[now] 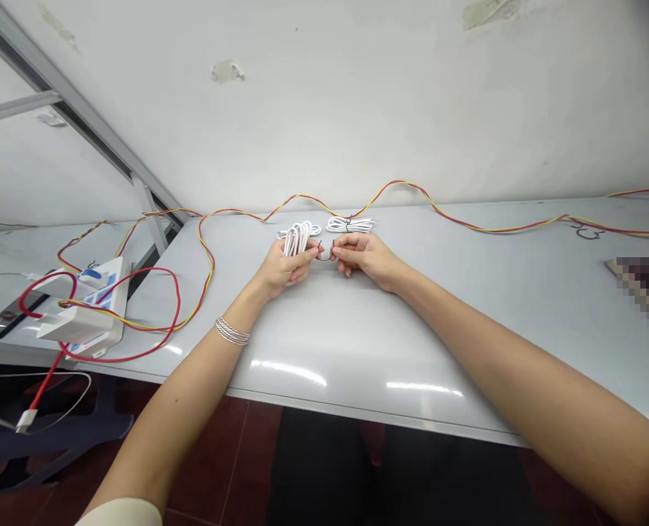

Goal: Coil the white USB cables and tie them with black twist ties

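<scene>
My left hand point(287, 267) is closed around a looped white cable point(298, 238), and its fingertips also pinch one end of a thin black twist tie point(326, 259). The fingers of my right hand point(365, 256) pinch the other end of that tie, which sags in a small curve between both hands. Just beyond my right hand lies a bundled white cable point(349, 224), bound at its middle with a dark tie. Part of another white cable coil point(314, 229) shows on the table behind my left hand.
A red and yellow twisted wire point(401, 183) runs along the wall at the grey table's point(467, 321) back. At left are a white power strip point(113, 299) with plugs, a red cable point(177, 292) and a phone point(14, 310). Loose black ties point(587, 232) and a pixelated object point(647, 288) lie at right.
</scene>
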The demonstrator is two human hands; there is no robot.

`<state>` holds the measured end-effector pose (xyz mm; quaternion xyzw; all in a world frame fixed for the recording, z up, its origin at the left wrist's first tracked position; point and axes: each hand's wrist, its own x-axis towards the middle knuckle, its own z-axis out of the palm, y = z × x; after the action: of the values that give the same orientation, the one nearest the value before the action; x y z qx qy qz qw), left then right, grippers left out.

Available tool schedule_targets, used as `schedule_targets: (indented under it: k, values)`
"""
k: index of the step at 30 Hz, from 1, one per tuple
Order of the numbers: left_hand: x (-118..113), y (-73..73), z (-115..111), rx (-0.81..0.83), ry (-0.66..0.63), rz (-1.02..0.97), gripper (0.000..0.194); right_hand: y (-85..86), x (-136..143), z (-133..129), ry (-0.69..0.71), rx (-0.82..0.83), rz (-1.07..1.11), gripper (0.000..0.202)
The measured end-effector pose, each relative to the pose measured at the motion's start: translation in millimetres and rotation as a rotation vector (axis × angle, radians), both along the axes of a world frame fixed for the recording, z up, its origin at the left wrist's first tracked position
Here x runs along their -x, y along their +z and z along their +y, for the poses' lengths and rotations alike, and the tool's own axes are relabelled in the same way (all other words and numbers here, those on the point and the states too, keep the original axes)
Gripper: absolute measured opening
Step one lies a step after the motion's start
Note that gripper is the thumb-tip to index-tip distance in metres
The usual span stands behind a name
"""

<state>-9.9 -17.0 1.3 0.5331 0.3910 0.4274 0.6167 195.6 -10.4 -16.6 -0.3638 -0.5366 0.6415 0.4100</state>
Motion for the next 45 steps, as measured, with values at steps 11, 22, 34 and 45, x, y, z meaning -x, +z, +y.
schedule_targets:
  k: [11,22,34,45]
  values:
    - [0,-3.1,1,-0.008,-0.010,-0.072,0.043,2.2,-2,-1,0.058,-0.040,-0.034,0.036]
    - [0,-0.6,-1,0.029,-0.032,-0.048,0.039,-0.7,-5,1,0.095,-0.053,-0.025,0.041]
    - [0,1.1,8,0.138,0.081,-0.119,0.033,-2.0,6,-2,-0.101,-0.047,-0.062,0.040]
    - [4,-10.1,9,-0.088,0.007,0.054,0.045,-10.8,17,-8,-0.243,-0.258,-0.292,0.019]
